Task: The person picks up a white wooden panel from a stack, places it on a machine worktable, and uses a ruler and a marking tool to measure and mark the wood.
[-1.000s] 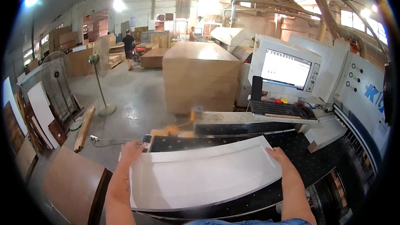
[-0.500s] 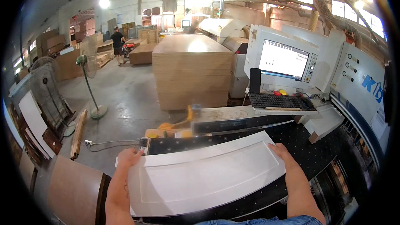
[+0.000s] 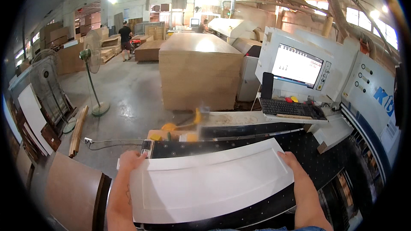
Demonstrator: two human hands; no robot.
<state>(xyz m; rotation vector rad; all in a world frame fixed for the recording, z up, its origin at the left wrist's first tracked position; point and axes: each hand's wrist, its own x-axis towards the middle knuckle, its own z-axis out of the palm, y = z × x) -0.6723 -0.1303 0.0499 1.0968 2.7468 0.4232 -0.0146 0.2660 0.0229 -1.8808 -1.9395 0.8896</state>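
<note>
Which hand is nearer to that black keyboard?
Right. The right hand holds the right end of the white panel, below the black keyboard in the picture. The left hand holds the panel's left end, farther off, to the keyboard's lower left.

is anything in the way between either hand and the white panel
Nothing visible is. The left hand holds the white panel near its far left corner, and the right hand holds its right edge. The black bed shows around the panel; what lies directly underneath is hidden.
</note>
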